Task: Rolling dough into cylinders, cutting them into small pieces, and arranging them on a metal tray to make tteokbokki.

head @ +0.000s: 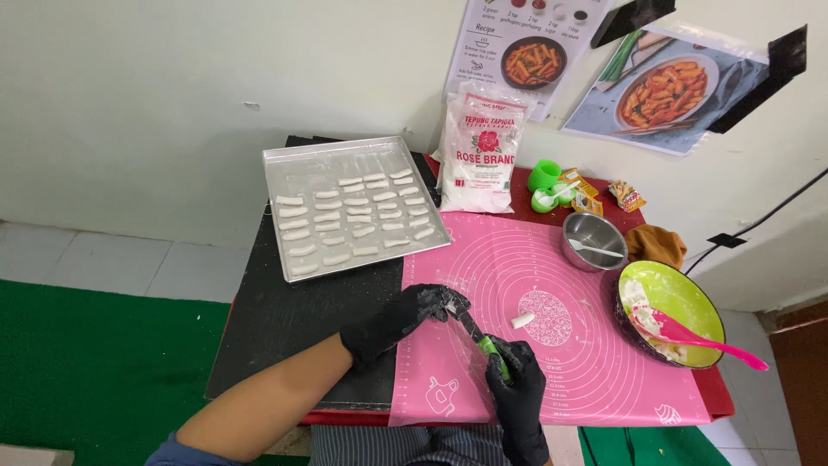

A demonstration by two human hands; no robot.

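— Two hands in black gloves work over the pink silicone baking mat (552,285). What does each one hold?

— The right hand (520,393) is closed around the green handle of a small knife (479,336). The left hand (405,318) pinches the blade near its tip with the fingers; white flour or dough is on this glove.

— Where is the dough?

— One small white dough piece (523,320) lies on the mat, just beside the knife, to the right of it, and apart from both hands. Nothing stands between the hands and this piece.

— What else is around?

— Behind the left hand, a metal tray (285,164) carries rows of similar dough sticks (355,216). A white flour bag (483,155) stands against the wall next to the tray. Near it are green measuring cups (545,183) and some small sachets (626,196). A steel bowl (593,240) with a white spoon (595,250) sits at the far edge of the mat. At the right, a green bowl (681,306) holds rest of dough and a pink spatula (711,342), whose handle goes out over the rim. A brown cloth (657,243) lies behind this bowl. Two recipe pictures (664,86) are taped on the wall.
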